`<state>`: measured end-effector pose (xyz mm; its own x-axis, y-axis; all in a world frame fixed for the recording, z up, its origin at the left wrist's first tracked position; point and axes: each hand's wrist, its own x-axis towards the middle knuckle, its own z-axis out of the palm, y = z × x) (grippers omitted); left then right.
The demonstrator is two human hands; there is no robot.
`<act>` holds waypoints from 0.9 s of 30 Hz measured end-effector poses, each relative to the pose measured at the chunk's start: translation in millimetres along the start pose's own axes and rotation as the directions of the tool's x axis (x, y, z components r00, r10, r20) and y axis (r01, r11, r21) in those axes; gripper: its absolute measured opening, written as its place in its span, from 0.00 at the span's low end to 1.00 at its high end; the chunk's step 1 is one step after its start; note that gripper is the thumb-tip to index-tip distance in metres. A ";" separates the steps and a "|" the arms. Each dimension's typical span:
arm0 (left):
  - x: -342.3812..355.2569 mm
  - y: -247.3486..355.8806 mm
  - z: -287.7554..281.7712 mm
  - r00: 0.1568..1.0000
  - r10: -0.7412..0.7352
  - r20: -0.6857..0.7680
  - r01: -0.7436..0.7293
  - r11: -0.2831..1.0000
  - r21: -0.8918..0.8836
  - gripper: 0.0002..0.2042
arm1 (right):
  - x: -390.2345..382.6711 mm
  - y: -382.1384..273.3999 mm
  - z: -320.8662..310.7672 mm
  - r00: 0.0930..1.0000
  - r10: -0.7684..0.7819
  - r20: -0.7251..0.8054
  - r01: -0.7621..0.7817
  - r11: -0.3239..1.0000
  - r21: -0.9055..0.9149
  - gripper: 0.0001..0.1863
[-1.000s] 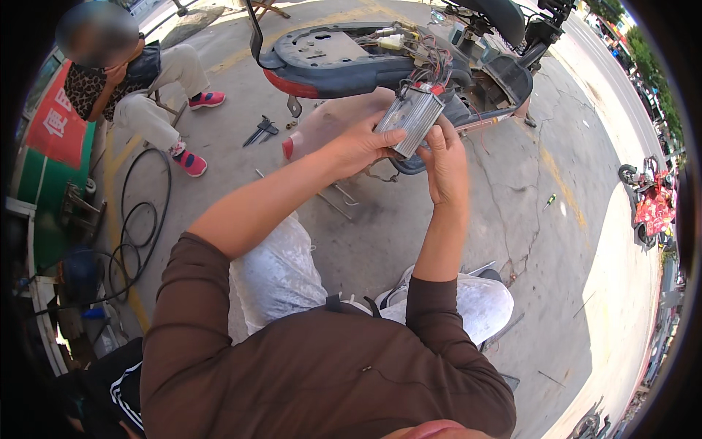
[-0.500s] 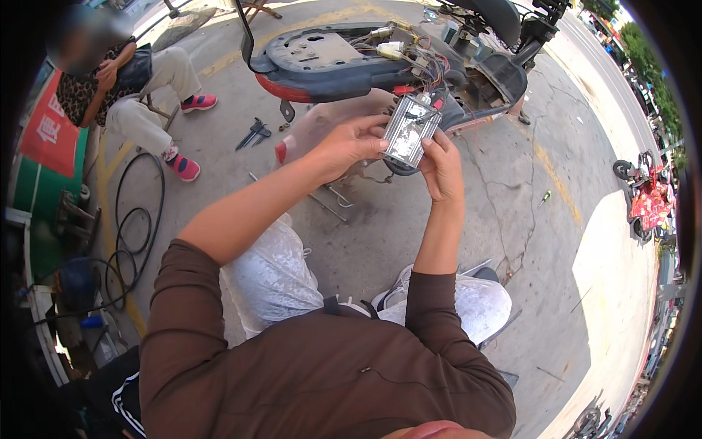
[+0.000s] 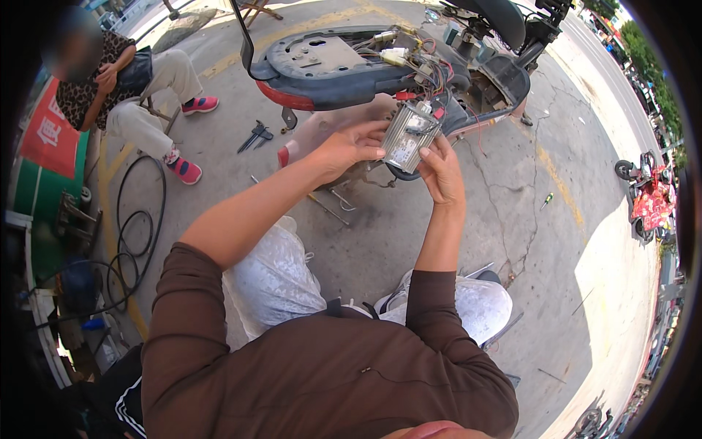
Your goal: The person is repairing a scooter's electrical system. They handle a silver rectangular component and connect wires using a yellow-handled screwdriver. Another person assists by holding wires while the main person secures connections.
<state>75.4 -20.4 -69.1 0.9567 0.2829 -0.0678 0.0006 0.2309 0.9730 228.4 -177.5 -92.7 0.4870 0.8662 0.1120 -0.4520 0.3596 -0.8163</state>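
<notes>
A ribbed silver metal box (image 3: pixel 406 146) with a worn pale patch on its face is held between my two hands at the rear of a partly stripped scooter (image 3: pixel 307 66). My left hand (image 3: pixel 347 154) grips the box's left side, thumb at its lower corner. My right hand (image 3: pixel 441 168) grips its right side. Wires and plugs (image 3: pixel 431 73) run from the scooter's open body to the box's upper end, with a red connector (image 3: pixel 439 113) there. Behind the box lies a dusty pink panel (image 3: pixel 329 117).
A seated person (image 3: pixel 131 110) is at the left, beside a coiled black hose (image 3: pixel 150 241) and a green-and-red board (image 3: pixel 40 168). Calipers (image 3: pixel 254 137), metal rods (image 3: pixel 329 206) and a screwdriver (image 3: pixel 547 201) lie on the concrete. A red parked scooter (image 3: pixel 651 201) stands at the right.
The box has turned to show its face with the pale patch and the leads across it, and has dropped slightly lower. My hands have shifted their grip with it.
</notes>
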 end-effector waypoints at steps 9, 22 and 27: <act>-3.1 2.8 1.1 1.000 -0.010 -0.001 0.010 1.000 -0.008 0.30 | -1.1 -0.6 2.5 1.000 0.005 -0.010 -0.005 1.000 0.017 0.32; -5.0 4.0 17.3 0.999 -0.003 -0.050 0.005 0.998 0.057 0.33 | 3.6 -2.6 31.5 0.974 -0.131 -0.183 0.083 0.965 -0.250 0.29; -3.9 2.0 17.5 0.998 -0.012 -0.055 0.014 0.999 0.029 0.32 | 25.5 -2.0 30.8 0.953 -0.052 -0.298 -0.002 0.984 -0.177 0.22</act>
<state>76.8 -37.3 -63.1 0.9392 0.3309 -0.0916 0.0221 0.2079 0.9779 218.7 -145.4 -70.8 0.7102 0.7037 -0.0196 -0.3132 0.2909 -0.9040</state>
